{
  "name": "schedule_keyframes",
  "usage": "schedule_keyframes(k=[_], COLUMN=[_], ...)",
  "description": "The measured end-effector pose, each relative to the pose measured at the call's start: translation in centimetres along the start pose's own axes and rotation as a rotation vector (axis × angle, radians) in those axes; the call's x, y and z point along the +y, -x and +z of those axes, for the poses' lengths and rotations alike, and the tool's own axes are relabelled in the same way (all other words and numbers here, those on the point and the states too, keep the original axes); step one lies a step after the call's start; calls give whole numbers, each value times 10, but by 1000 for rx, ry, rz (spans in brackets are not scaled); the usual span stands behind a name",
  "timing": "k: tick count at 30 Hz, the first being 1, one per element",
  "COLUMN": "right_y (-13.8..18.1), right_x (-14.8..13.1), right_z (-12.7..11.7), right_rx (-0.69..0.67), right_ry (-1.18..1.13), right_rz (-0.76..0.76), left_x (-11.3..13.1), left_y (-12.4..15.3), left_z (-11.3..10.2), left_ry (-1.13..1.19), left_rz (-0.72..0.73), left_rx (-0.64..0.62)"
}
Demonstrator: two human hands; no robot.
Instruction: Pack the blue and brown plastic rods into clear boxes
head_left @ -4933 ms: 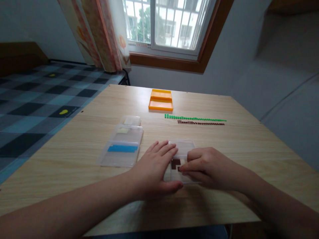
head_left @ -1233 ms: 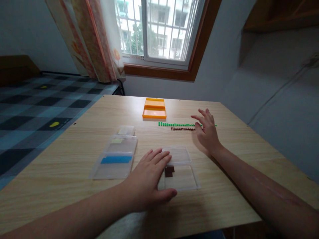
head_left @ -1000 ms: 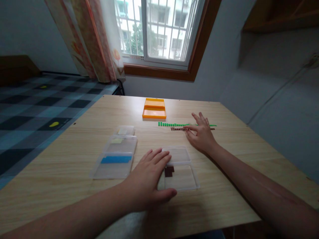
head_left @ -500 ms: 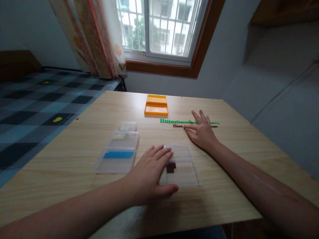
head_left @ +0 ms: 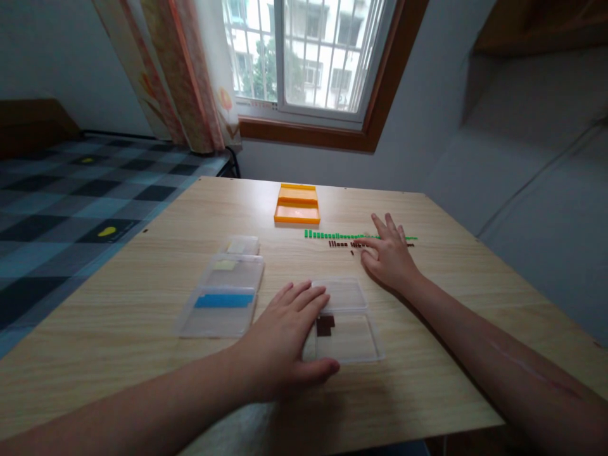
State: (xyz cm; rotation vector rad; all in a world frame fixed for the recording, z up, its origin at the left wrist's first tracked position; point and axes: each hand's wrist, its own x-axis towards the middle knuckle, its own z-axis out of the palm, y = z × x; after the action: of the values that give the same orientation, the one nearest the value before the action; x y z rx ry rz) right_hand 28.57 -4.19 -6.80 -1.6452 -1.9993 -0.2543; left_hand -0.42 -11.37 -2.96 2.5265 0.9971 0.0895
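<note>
reaching: right hand (head_left: 389,256) at one o'clock from the clear case (head_left: 354,345), fingers fanned, thumb and index slightly parted at the brown row (head_left: 338,244); nothing seen gripped.
loose brown piece (head_left: 352,253): on the surface (head_left: 427,354), at nine o'clock from that thumb, just out of the row on its six o'clock side.
left hand (head_left: 289,335): spread wide, gripping nothing, lying over the clear case's nine o'clock edge.
clear case: open, dark brown pieces (head_left: 325,325) in the near half's ten o'clock corner.
light touch: pieces look tiny and easily scattered, so a gentle fingertip pinch should spare the neighbours.
green row (head_left: 327,235): just beyond the brown row.
farther out: orange case (head_left: 297,220) towards eleven o'clock; blue strip (head_left: 224,301) towards nine.
</note>
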Motion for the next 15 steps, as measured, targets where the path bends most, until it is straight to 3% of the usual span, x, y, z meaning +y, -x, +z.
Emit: schedule_keyframes(k=[15], right_y=[1], right_x=[-5], right_z=[-5], right_rx=[-44], right_ry=[-37], right_rz=[14], left_x=[0], left_y=[-1], left_z=[1], left_ry=[0], left_rz=[-1], left_rx=[12])
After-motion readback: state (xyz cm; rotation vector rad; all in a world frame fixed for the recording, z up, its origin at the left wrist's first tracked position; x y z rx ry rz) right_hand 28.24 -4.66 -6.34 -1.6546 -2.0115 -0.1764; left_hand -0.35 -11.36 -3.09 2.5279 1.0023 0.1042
